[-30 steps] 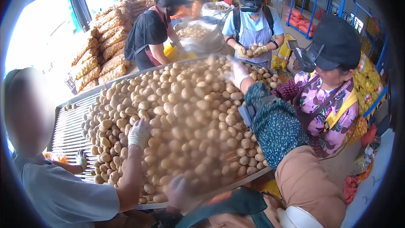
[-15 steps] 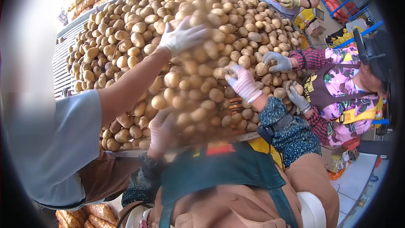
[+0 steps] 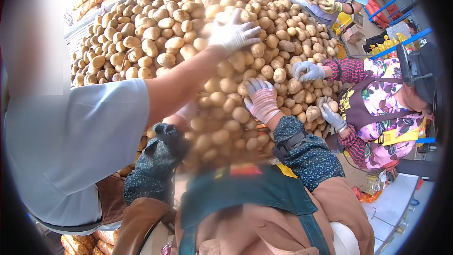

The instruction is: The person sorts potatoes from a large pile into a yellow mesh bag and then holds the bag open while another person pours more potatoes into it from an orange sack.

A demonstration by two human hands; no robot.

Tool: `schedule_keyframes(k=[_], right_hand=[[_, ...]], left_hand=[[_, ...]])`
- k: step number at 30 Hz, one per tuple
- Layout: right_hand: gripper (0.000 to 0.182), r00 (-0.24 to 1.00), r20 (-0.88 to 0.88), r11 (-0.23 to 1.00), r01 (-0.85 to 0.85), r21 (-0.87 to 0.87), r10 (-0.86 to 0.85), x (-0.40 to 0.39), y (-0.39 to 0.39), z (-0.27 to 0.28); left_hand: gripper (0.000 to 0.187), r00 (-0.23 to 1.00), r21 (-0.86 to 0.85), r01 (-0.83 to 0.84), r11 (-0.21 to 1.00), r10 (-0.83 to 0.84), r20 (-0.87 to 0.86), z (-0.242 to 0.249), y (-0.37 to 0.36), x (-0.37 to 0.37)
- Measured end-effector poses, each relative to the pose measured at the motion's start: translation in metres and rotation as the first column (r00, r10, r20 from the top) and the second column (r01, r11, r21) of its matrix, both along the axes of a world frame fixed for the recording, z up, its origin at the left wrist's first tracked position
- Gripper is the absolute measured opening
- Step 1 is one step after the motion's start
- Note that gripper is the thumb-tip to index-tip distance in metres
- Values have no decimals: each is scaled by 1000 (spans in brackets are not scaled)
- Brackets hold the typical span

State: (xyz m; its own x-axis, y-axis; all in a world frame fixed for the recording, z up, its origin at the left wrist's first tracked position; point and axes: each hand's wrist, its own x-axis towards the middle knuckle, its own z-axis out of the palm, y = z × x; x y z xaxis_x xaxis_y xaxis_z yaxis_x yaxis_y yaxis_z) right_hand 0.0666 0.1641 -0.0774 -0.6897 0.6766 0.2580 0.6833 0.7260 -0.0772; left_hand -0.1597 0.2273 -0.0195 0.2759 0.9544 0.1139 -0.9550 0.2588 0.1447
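Resting right hand [image 3: 262, 98] on potatoes [image 3: 229, 85] within reach.
Curling fingers beside one, perhaps to steady it; cannot tell for left hand [image 3: 188, 110], behind co-worker's arm [image 3: 186, 76].

Dark green apron [image 3: 250, 193], brown top [image 3: 264, 231], speckled teal oversleeves [image 3: 314, 158], pink-striped white glove [image 3: 263, 101].

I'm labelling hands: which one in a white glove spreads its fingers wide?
The grey-sleeved co-worker's hand; the wearer's right hand, in a pink-striped glove, has fingers closer together.

L hand [image 3: 188, 110] now farther fwd over potatoes [image 3: 228, 85], partly behind co-wkr's forearm [image 3: 188, 78]; co-wkr's gloved hand [image 3: 232, 34] shifted rightward.
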Motion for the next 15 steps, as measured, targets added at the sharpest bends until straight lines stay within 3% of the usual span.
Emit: schedule_keyframes(k=[2,4,5,7,9,10,11,15], right_hand=[[58,1000,-1,996,13,-88,-13,5,-4,10],[60,998,13,982,61,-179,-60,11,-13,18],[59,998,-26,995,55,-87,-57,13,-16,15],[46,996,-86,974,9,-228,-29,4,-10,27],[35,976,-215,945,-90,-316,21,-10,-3,34],[30,947,-315,930,-173,-325,66,-23,0,34],[25,904,-414,911,-255,-325,106,-36,2,35],[34,997,22,831,75,-551,-76,-99,27,59]], left_hand=[[73,962,78,159,984,-172,213,-9,62,13],[75,936,91,224,970,-240,257,0,66,16],[73,979,2,145,989,-143,146,-1,33,7],[69,983,-177,-54,983,21,-183,8,-72,-18],[66,902,-287,-202,936,64,-427,15,-165,-41],[64,857,-328,-269,906,69,-511,15,-197,-50],[62,873,-356,-273,894,75,-482,17,-218,-51],[56,936,-485,-230,844,55,-347,14,-255,-41]])
